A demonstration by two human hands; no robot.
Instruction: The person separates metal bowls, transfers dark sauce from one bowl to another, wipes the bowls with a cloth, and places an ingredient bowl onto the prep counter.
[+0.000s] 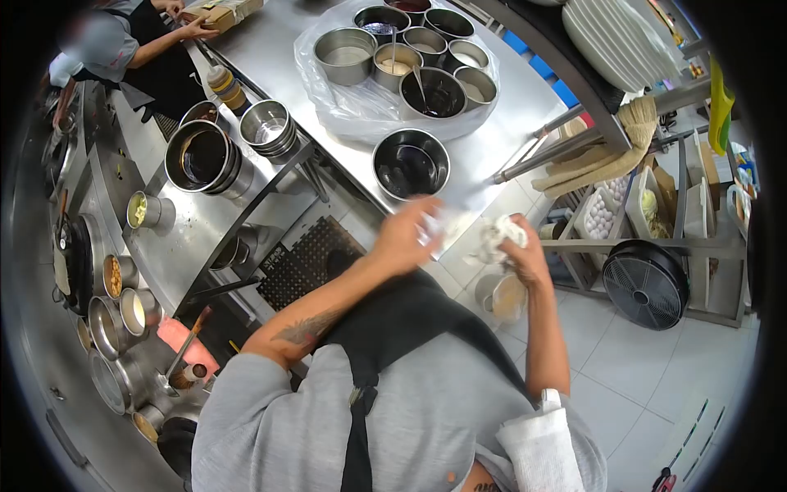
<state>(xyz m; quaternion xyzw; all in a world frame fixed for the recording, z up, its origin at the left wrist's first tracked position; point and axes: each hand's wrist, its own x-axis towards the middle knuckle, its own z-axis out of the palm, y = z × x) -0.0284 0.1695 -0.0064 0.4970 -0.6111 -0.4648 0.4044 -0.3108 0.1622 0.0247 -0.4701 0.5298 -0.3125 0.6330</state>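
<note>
My left hand [407, 236] is closed on a thin, whitish, see-through sheet [445, 225], blurred by motion; it could be plastic film. My right hand [527, 256] grips a crumpled white cloth or paper [496, 239]. Just beyond my left hand, at the near edge of the steel table, stands a round metal pot [377, 168] with dark contents. Behind that pot, several metal containers sit on a clear plastic sheet [324, 111], among them a dark-sauce pot [407, 111] with a spoon in it.
To the left, a stack of metal pans [270, 131] and a dark-sauce pot [170, 160] stand on a counter. A co-worker [135, 49] handles a cardboard box [223, 15]. At right are a black fan [646, 287] and an egg tray [600, 220]; a bucket [485, 291] stands below my hands.
</note>
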